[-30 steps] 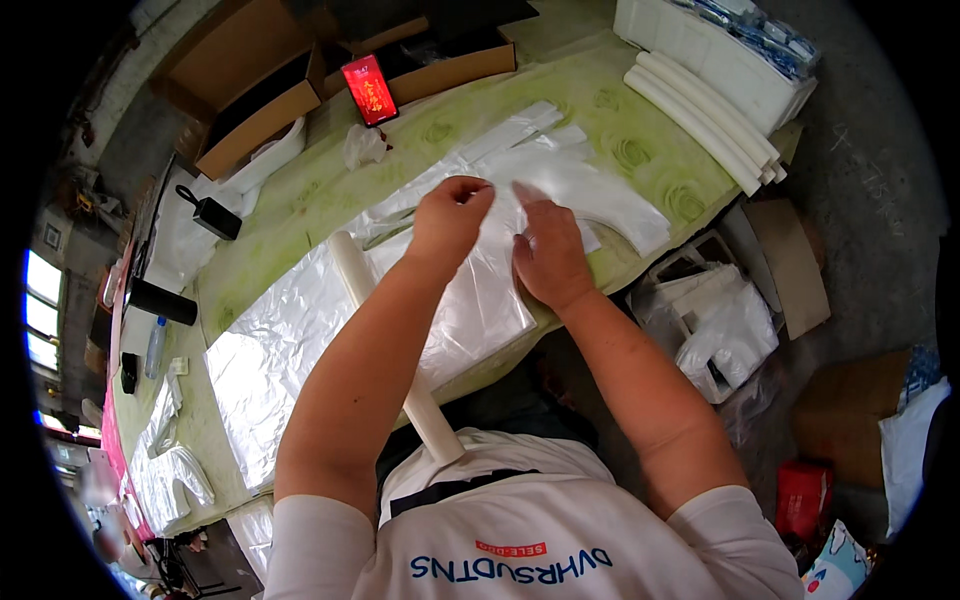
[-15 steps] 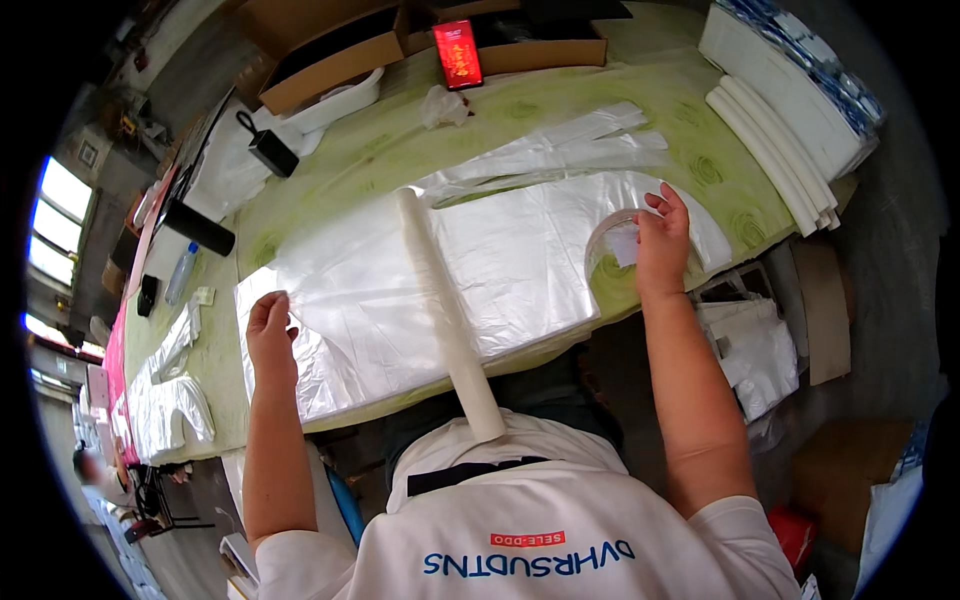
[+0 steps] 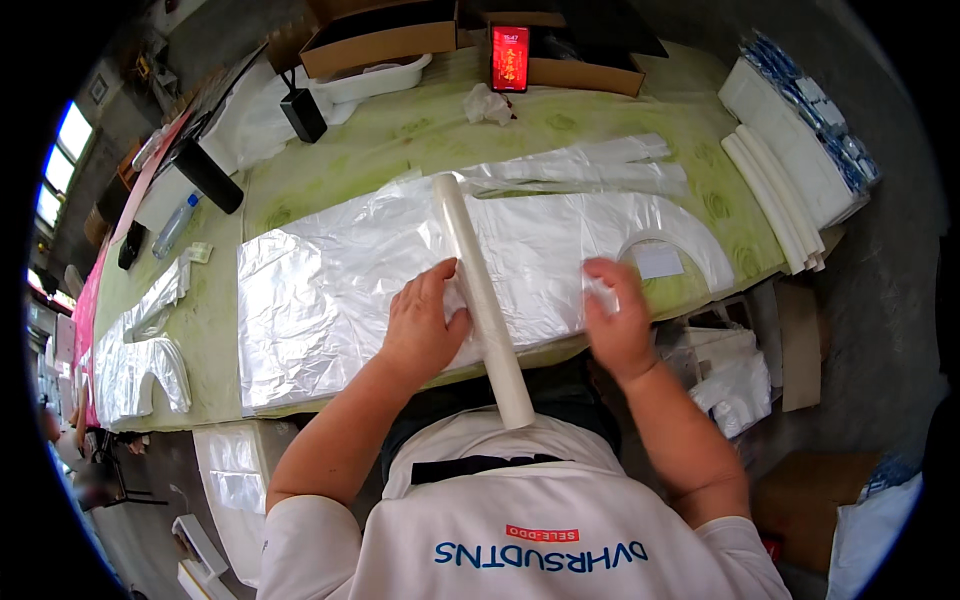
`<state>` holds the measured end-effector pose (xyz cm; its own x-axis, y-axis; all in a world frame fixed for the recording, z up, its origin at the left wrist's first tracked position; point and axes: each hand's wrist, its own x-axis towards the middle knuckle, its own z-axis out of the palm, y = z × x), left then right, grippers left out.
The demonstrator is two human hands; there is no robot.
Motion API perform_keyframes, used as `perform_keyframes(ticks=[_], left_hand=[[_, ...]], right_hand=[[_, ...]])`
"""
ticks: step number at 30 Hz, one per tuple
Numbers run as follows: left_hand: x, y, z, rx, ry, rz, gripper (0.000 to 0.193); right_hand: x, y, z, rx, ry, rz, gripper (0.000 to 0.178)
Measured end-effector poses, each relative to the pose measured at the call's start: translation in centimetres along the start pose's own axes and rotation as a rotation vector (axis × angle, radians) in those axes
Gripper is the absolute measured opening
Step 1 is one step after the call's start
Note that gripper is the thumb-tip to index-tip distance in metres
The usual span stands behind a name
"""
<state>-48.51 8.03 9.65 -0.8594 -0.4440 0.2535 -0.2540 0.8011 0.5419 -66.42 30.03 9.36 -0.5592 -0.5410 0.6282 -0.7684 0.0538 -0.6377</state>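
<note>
A large sheet of clear white plastic [image 3: 330, 300] lies on the table, creased at its left and with a curved cut-out at its right end. Across it rests a pale tube-shaped roll [image 3: 478, 280], whose near end juts over the table edge towards my waist. My left hand [image 3: 425, 318] is just left of the roll, fingers extended and thumb apart; whether it touches the sheet is hard to tell. My right hand [image 3: 618, 315], a little blurred, hovers over the sheet near the cut-out, thumb and fingers apart. Through the cut-out shows a small white card [image 3: 659, 260].
Folded plastic strips [image 3: 590, 165] lie beyond the sheet. A phone [image 3: 509, 58] leans on cardboard boxes [image 3: 585, 72] at the back. White tubes [image 3: 770, 200] lie at the right edge, beside a white box [image 3: 790, 140]. A folded plastic piece [image 3: 145, 370] and bottle [image 3: 176, 226] are at left.
Both hands have come inward from the sheet's two ends towards the roll. My left hand left the sheet's left edge, my right hand the cut-out. The view has shifted slightly.
</note>
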Motion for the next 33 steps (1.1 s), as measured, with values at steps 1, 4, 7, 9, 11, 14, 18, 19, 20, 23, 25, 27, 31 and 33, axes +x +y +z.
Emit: perform_keyframes(ticks=[1, 4, 7, 9, 11, 14, 18, 19, 20, 23, 25, 27, 31, 33], left_hand=[[-0.2, 0.1, 0.2, 0.038, -0.005, 0.004, 0.069], [-0.5, -0.1, 0.0, 0.069, -0.048, 0.006, 0.077], [0.1, -0.5, -1.3, -0.071, -0.084, -0.008, 0.079], [0.4, -0.4, -2.9, -0.143, -0.050, -0.011, 0.075], [1.1, 0.1, -4.2, -0.052, 0.031, 0.171, 0.067], [2.0, 0.3, -4.6, -0.017, -0.003, 0.339, 0.045], [2.4, -1.1, -3.3, 0.024, -0.001, 0.285, 0.029], [2.6, -1.3, -3.3, -0.020, 0.075, 0.314, 0.029], [2.6, -1.6, -3.3, -0.064, 0.151, 0.342, 0.029], [1.0, -1.0, -3.2, 0.026, -0.050, 0.199, 0.044], [-0.5, -1.4, -3.0, 0.074, -0.148, 0.088, 0.058], [-1.6, -1.9, -3.4, 0.064, -0.126, 0.035, 0.061], [-2.7, -2.9, -3.9, 0.109, -0.094, 0.015, 0.063], [-2.5, -3.1, -3.9, 0.087, -0.079, 0.023, 0.064]], right_hand=[[-0.6, -1.4, 1.0, 0.088, -0.070, -0.021, 0.036], [-1.4, -4.9, 3.4, 0.277, -0.284, -0.027, 0.037], [-1.6, -6.4, 4.9, 0.298, -0.410, -0.072, 0.039], [-1.4, -7.0, 5.2, 0.265, -0.435, -0.155, 0.039], [-1.3, -7.6, 5.1, 0.287, -0.457, -0.168, 0.038], [-0.9, -8.2, 4.9, 0.283, -0.413, -0.200, 0.036], [0.1, -7.6, 5.0, 0.078, -0.273, -0.186, 0.033], [0.2, -6.9, 5.3, 0.014, -0.281, -0.126, 0.033], [0.5, -6.4, 5.7, -0.073, -0.299, -0.120, 0.034], [2.2, -4.6, 8.1, -0.290, -0.411, -0.069, 0.043], [3.6, -3.9, 10.3, -0.370, -0.430, -0.093, 0.046], [5.5, -3.3, 12.8, -0.433, -0.470, -0.099, 0.048], [10.8, -1.5, 17.0, -0.583, -0.565, 0.013, 0.051], [13.9, 0.2, 16.9, -0.678, -0.595, 0.174, 0.055]])
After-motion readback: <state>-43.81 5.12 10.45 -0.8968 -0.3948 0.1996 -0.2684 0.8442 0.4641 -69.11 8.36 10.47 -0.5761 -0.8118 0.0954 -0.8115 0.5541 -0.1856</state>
